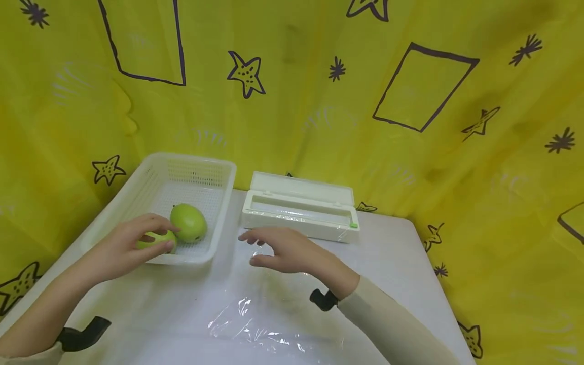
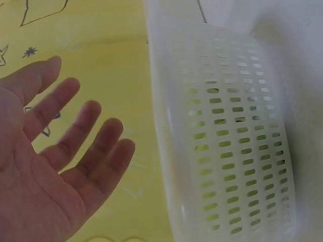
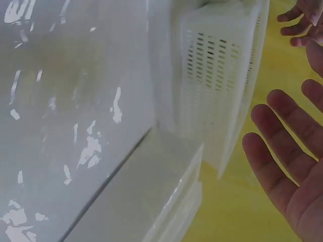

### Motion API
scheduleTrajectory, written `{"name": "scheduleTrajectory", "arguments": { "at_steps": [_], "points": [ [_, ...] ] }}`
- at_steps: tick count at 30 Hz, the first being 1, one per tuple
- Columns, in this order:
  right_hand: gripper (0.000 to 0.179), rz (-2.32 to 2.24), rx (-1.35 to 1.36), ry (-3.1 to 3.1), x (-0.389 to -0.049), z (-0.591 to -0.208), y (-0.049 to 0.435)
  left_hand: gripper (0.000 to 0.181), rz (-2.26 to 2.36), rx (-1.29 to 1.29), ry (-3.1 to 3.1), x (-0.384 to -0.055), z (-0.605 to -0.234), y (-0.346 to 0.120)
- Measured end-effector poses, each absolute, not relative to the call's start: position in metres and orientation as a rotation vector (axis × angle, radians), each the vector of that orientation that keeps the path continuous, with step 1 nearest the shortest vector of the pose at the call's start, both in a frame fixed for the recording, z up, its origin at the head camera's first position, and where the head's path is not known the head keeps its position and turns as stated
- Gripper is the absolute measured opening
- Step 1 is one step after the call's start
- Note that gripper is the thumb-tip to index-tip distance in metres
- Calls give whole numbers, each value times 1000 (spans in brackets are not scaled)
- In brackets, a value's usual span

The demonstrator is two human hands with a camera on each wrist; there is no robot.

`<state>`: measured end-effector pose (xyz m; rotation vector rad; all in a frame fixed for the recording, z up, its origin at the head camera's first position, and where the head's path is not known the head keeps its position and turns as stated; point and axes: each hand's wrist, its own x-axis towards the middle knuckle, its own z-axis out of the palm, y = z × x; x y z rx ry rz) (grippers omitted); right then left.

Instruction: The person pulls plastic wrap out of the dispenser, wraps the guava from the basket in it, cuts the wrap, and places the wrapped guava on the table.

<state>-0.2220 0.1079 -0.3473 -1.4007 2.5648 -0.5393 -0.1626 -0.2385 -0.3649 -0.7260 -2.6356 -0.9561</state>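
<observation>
Holds the bare left hand (image 1: 124, 246) just above the near end of a rectangular, whitish plastic basket with slotted walls (image 1: 164, 197), with fingers spread and gently bent, gripping nothing. Can see two smooth, rounded green fruits lying side by side in that basket near its front: one in plain sight (image 1: 188, 223), the other (image 1: 159, 236) partly hidden behind the same hand. Holds the bare right hand (image 1: 287, 249) before a long, cream-white box (image 1: 301, 226) with its hinged lid (image 1: 303, 188) raised, likewise gripping nothing, with fingers relaxed and thumb apart. Can make out clear, shiny plastic film (image 1: 246, 305) on the white-covered table (image 1: 173, 314), with a yellow star-patterned curtain (image 1: 292, 137) behind.
</observation>
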Motion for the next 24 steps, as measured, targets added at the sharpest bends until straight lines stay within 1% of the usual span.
{"name": "scheduleTrajectory", "arguments": {
  "at_steps": [2, 4, 9, 17, 21, 24],
  "points": [
    [48, -635, -1386, 2530, -231, -347, 94, 26, -991, -689, -2673, -170, -367, -237],
    [50, -770, -1358, 2476, -239, -349, 82, 28, -1025, -654, -2718, -177, -370, -235],
    [54, -1167, -1173, 2285, -252, -357, 50, 45, -1133, -543, -2828, -198, -374, -231],
    [61, -1626, -617, 1981, -253, -374, -4, 67, -1430, -306, -2944, -228, -377, -238],
    [64, -1855, -337, 1745, -253, -381, -27, 73, -1584, -184, -2964, -241, -379, -245],
    [69, -2023, -159, 1541, -254, -385, -43, 75, -1670, -150, -2974, -248, -382, -249]
  ]
}}
